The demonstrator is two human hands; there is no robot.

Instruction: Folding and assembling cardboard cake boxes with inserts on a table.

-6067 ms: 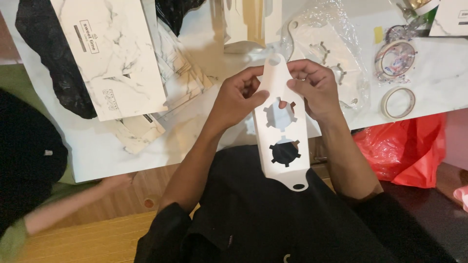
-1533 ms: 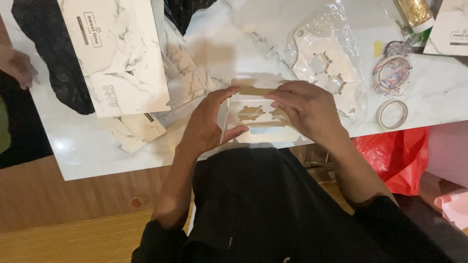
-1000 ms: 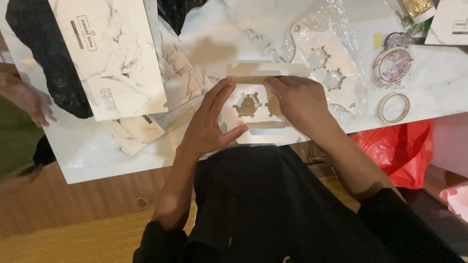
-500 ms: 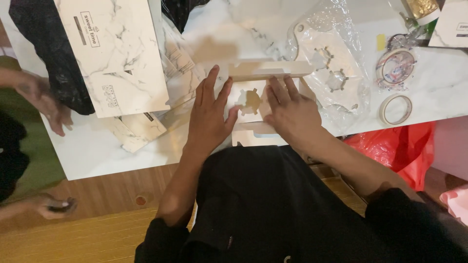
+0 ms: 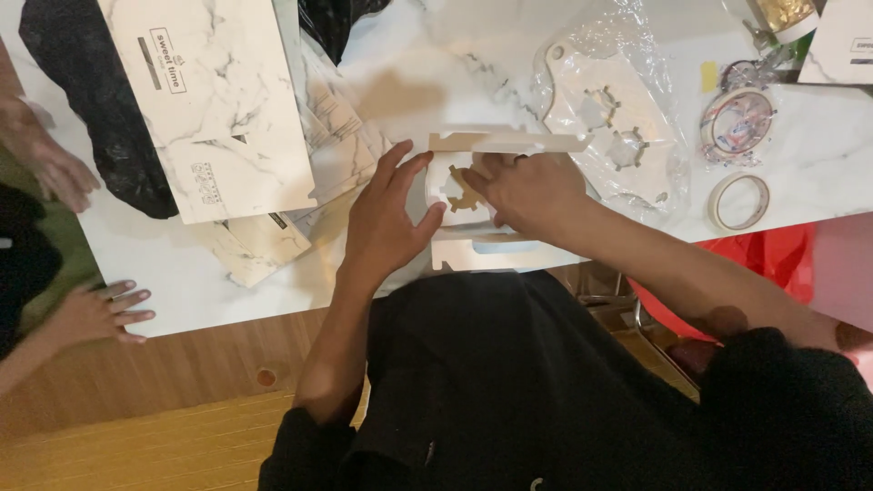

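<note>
**Both hands pressed on a white cardboard insert**

Our 2 hands sit side by side at the near edge of the desk [image 5: 564,55]. The left hand [image 5: 386,223] is spread, fingers apart, its tips resting on the left side of a white cardboard insert [image 5: 477,195]. The right hand [image 5: 527,191] lies flat over the insert's right side, fingers together and curled slightly onto it. Neither hand grips it closed; both press on it from above.

The insert lies between and under the hands. It has a star-shaped cutout showing brown between the thumbs, a folded flap raised along its far edge, and another strip toward our body.

Beyond the right hand lies a second cutout card in clear plastic wrap [image 5: 609,127]. Farther right of that hand we see 2 tape rolls, a patterned one [image 5: 737,123] and a plain one [image 5: 738,202], just beside each other. Left of the left hand lies a marble-printed flat box [image 5: 214,100] over loose marble-printed sheets [image 5: 341,150]. Well to the left, another person's hand [image 5: 100,309] rests on the desk edge.
</note>
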